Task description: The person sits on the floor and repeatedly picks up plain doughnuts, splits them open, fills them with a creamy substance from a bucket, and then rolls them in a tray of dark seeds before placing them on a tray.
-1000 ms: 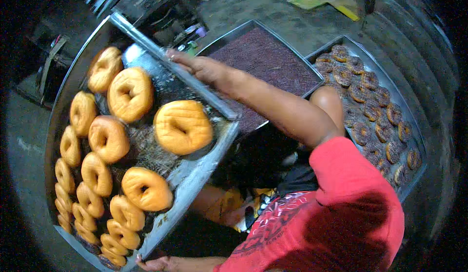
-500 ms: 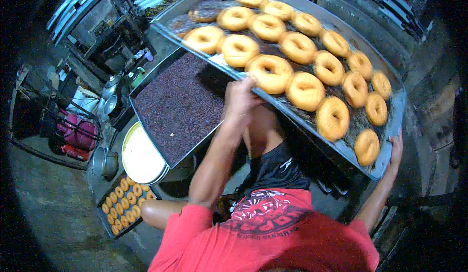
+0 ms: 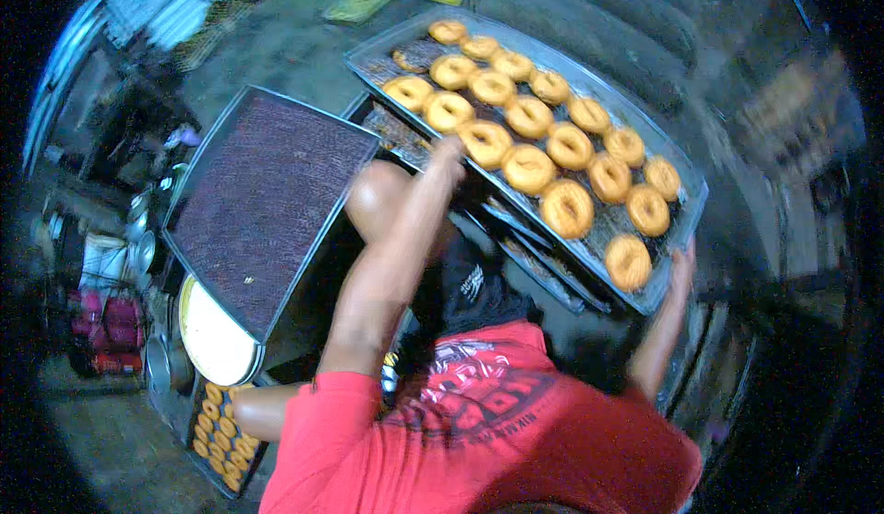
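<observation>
1. Head view: your left grip (image 3: pixel 448 155) held the near edge of the tray (image 3: pixel 686 219), your right grip (image 3: pixel 681 270) its end, presumably for balance, above other trays (image 3: pixel 543 265).
2. Doughnuts (image 3: pixel 527 166) lay in one layer, perhaps against squashing.
3. Leftward stood a pan (image 3: pixel 320 240) of dark granules (image 3: pixel 276 196).

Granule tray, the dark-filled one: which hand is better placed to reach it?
Left, likely. The left hand, at the near edge of the doughnut tray, is closer to the granule tray; the right hand is farther off, at the doughnut tray's right end. Blur obscures both grips.
</observation>
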`<action>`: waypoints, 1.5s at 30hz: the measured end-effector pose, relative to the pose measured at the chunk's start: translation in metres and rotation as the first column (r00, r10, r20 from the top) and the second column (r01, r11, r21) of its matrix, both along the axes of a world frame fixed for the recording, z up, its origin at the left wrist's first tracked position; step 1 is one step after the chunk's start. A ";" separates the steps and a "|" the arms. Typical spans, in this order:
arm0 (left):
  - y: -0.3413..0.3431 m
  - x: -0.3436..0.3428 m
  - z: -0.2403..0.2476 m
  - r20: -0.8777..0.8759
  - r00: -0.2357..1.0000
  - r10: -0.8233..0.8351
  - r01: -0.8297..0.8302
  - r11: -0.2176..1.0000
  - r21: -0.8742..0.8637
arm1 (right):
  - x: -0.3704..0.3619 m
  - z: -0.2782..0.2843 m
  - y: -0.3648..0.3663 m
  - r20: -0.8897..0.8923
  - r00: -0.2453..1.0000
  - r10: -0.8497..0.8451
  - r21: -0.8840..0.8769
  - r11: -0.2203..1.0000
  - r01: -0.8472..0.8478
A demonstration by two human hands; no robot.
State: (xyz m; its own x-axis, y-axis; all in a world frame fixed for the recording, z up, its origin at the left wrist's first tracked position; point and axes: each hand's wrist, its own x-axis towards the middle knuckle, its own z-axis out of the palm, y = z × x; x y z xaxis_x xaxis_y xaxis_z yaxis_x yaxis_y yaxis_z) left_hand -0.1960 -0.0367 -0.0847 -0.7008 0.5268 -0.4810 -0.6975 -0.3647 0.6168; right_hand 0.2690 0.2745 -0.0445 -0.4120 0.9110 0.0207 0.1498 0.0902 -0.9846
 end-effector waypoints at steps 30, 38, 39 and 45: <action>-0.266 0.180 0.217 -0.957 0.289 -0.019 -0.799 0.546 -0.253 | -0.611 0.070 -0.161 0.621 0.764 0.173 0.633 0.464 -0.619; -0.314 0.164 0.174 -0.936 0.326 0.133 -0.910 0.314 -0.272 | -0.699 0.047 -0.097 0.705 0.709 0.018 0.408 0.808 -0.426; -0.317 0.165 0.171 -0.940 0.326 0.103 -0.912 0.294 -0.284 | -0.696 0.040 -0.106 0.715 0.695 0.079 0.361 0.809 -0.464; -0.333 0.161 0.172 -0.927 0.357 0.115 -0.928 0.156 -0.338 | -0.665 0.023 -0.058 0.606 0.745 0.279 0.306 0.782 -0.542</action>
